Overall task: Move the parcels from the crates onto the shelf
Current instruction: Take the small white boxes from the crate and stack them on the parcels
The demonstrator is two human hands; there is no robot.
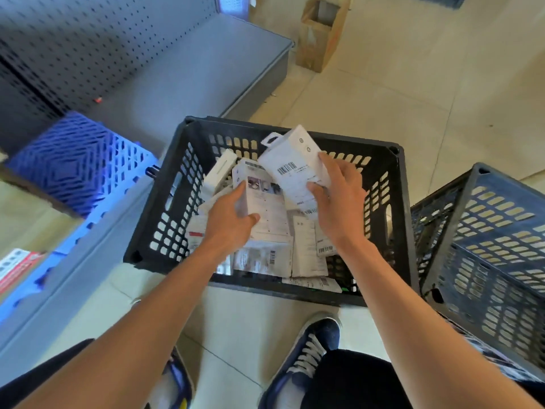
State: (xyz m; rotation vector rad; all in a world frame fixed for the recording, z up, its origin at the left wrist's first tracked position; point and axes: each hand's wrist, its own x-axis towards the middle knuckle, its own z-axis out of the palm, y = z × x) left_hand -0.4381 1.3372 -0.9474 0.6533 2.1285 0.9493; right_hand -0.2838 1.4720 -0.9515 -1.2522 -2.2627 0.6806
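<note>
With my left hand (233, 219) gripping one white parcel (259, 202) and my right hand (339, 202) another (295, 163) above the black crate (165, 202), many parcels remained inside and the grey shelf (182, 72) looked bare.

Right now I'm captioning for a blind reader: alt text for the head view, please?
Two bare hands reach into a black crate of white parcels; the left hand grips one box, the right hand another. A grey shelf stands behind.
</note>
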